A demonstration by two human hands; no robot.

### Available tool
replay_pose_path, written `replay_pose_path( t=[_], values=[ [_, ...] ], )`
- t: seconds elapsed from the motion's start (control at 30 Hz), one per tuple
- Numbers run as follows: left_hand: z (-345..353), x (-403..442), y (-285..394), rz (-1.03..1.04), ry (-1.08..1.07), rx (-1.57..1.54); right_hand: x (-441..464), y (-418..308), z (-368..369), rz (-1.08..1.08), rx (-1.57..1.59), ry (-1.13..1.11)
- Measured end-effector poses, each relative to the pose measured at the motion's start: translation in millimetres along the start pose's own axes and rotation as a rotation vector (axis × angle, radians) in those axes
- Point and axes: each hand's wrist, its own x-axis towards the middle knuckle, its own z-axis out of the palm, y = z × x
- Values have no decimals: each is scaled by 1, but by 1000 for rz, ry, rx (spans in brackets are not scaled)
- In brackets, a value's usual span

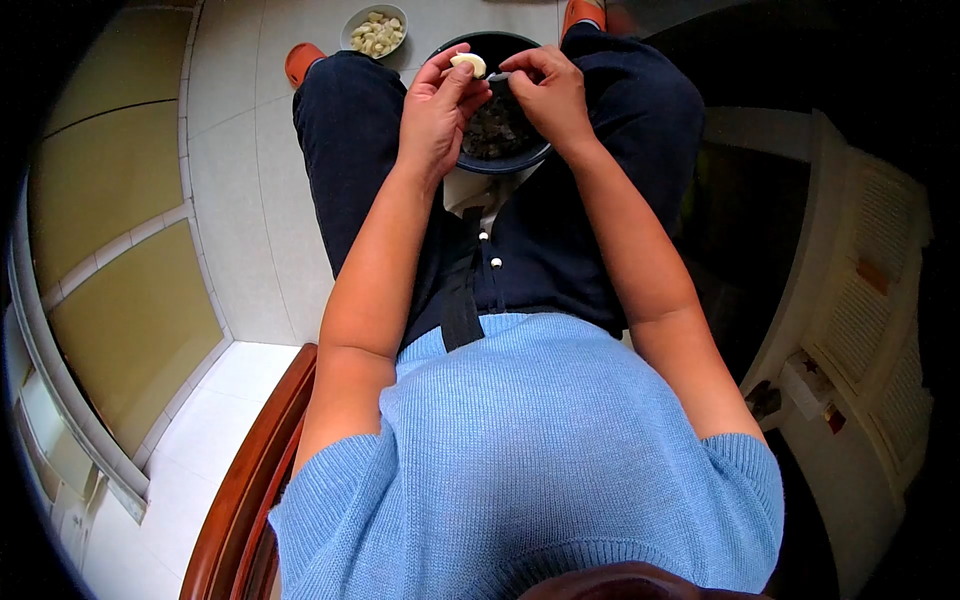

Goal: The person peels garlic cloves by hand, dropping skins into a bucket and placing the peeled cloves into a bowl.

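Observation:
My left hand [437, 120] holds a pale peeled garlic clove [468, 65] between thumb and fingers, above a dark bucket [503, 168]. Close beside it, my right hand [552, 97] pinches a small whitish bit, seemingly garlic skin [498, 76], between thumb and forefinger. Dark and greyish scraps [492, 132] lie inside the bucket, too dim to make out singly. Beyond my left knee, a white bowl [346, 42] on the floor contains many pale cloves [377, 33].
The bucket stands between my knees, in dark trousers [350, 150]. Orange shoes [302, 64] rest on the tiled floor [235, 150]. A wooden chair arm [245, 480] curves along my left side. A pale shelf-like unit [850, 300] stands in shadow at the right.

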Motion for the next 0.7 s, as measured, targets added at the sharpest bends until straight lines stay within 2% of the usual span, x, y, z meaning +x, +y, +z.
replay_pose_path(
  t=[0.07,0.17,0.7],
  values=[
    [0,0,0,1,-4,3,1,-2,3,-9,178,-11],
    [-1,0,-1,-2,-13,20,0,-10,2,61,275,-42],
    [2,-1,0,1,-30,164,2,-6,2,-100,237,-61]
  ],
)
